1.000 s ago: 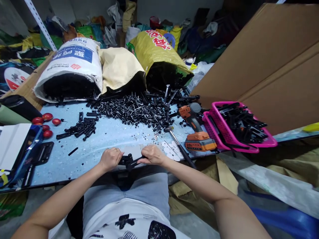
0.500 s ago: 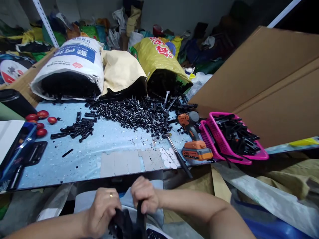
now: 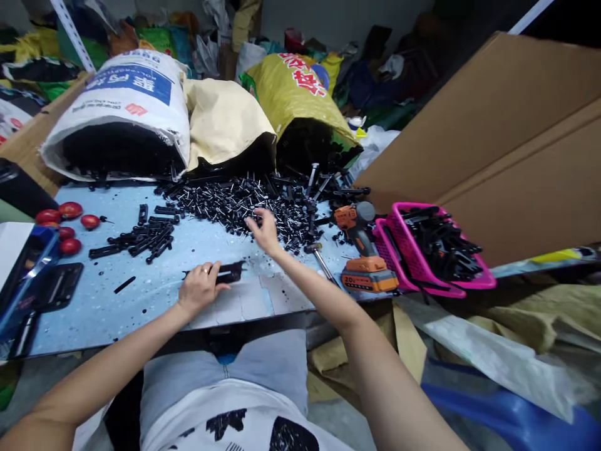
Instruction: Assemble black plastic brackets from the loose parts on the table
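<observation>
My left hand is closed around a long black plastic part at the table's front, its forked right end sticking out past my fingers. My right hand reaches over the near side of a heap of small black pieces with metal pins. Its thumb and fingers are apart, and I see nothing between them. A loose group of black plastic parts lies left of the heap. Grey-white card pieces lie flat by the front edge, below my right hand.
An orange cordless drill and a hammer lie to the right, before a pink basket of black parts. Open sacks, white, beige and yellow, line the back. Red fruits sit left.
Both hands have moved up from my lap onto the table. My left hand brought a black part to the front edge; my right hand parted from the black parts and reached the heap.
</observation>
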The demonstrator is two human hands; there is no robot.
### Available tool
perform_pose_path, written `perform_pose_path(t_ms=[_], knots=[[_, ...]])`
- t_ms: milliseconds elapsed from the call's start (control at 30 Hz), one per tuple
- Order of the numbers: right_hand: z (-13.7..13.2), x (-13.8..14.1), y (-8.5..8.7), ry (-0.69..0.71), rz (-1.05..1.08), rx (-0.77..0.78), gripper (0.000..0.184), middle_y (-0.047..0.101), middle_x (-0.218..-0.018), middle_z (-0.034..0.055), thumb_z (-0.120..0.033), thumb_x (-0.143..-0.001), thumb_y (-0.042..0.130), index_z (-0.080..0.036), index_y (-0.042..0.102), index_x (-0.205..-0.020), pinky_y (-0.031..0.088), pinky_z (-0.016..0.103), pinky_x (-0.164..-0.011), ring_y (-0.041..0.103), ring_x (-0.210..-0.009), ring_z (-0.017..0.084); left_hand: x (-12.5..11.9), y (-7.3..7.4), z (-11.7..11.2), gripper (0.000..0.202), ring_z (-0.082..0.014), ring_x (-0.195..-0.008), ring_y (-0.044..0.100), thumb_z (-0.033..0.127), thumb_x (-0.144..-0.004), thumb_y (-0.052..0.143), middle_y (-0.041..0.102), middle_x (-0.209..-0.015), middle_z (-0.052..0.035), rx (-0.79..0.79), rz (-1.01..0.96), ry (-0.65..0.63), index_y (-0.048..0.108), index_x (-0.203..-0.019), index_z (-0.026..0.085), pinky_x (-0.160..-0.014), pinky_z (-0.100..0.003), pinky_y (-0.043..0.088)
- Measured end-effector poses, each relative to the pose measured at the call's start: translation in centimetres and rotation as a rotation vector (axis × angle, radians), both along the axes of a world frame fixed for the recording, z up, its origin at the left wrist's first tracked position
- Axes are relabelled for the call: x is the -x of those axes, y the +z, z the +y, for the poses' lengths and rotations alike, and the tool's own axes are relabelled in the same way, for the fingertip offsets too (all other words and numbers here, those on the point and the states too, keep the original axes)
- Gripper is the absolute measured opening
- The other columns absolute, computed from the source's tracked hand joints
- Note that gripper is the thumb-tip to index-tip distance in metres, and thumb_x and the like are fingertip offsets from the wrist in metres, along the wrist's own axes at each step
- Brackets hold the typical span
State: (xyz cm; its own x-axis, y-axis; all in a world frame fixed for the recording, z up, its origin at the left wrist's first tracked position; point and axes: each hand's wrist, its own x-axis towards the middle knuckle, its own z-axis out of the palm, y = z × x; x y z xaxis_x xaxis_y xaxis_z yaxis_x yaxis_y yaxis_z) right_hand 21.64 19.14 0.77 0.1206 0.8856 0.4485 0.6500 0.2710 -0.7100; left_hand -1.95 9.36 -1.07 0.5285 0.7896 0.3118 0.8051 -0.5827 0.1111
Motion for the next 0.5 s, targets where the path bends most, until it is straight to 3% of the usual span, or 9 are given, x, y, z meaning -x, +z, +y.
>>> perform_pose_path(t_ms=[67,133,300,400,500], knots=[[4.7,-3.8,0.3,-0.253,-0.138,0.089,0.039,0.054,-0.115,0.0158,-0.037,-0.087,0.049,-0.011,0.049,-0.116,0.034,0.039,-0.096,0.045,-0.11,0.024,-0.6,-0.2,2.9,0.072,-0.0285,-0.09,0.057,0.066,-0.086,0.027,0.06,-0.103,-0.0193,0.085,0.121,0.109,0.052,-0.126,0.01,-0.078,-0.037,0.043],[8.4,-6.5,0.4,-0.395,-0.225,0.205,0.044,0.053,-0.118,0.0188,-0.036,-0.086,0.052,-0.009,0.047,-0.12,0.032,0.039,-0.095,0.043,-0.112,0.026,-1.7,-0.2,4.9,0.069,-0.0292,-0.092,0.056,0.063,-0.087,0.033,0.06,-0.101,-0.0193,0.146,0.187,0.161,0.051,-0.125,0.008,-0.079,-0.038,0.042],[13.8,-9.5,-0.4,-0.323,-0.124,0.41,0.057,0.056,-0.114,0.0223,-0.036,-0.082,0.061,-0.005,0.043,-0.126,0.032,0.036,-0.089,0.048,-0.105,0.022,-2.7,0.6,8.5,0.061,-0.0319,-0.116,0.045,0.054,-0.089,0.04,0.053,-0.123,-0.0192,0.135,0.158,0.197,0.043,-0.133,0.012,-0.1,-0.048,0.031],[15.2,-10.3,-0.3,-0.281,-0.058,0.421,0.048,0.059,-0.109,0.0148,-0.031,-0.079,0.066,-0.01,0.05,-0.119,0.036,0.037,-0.088,0.053,-0.098,0.019,0.4,1.7,11.5,0.055,-0.0311,-0.121,0.042,0.047,-0.091,0.041,0.048,-0.13,-0.0178,0.098,0.067,0.319,0.039,-0.135,0.014,-0.102,-0.048,0.029],[15.0,-10.7,0.2,-0.268,0.057,0.406,0.039,0.061,-0.102,0.008,-0.033,-0.079,0.064,-0.014,0.053,-0.112,0.043,0.034,-0.083,0.056,-0.091,0.017,5.9,2.5,15.7,0.051,-0.0326,-0.108,0.05,0.043,-0.089,0.046,0.053,-0.117,-0.0212,0.168,-0.034,0.631,0.045,-0.124,0.006,-0.088,-0.043,0.042]])
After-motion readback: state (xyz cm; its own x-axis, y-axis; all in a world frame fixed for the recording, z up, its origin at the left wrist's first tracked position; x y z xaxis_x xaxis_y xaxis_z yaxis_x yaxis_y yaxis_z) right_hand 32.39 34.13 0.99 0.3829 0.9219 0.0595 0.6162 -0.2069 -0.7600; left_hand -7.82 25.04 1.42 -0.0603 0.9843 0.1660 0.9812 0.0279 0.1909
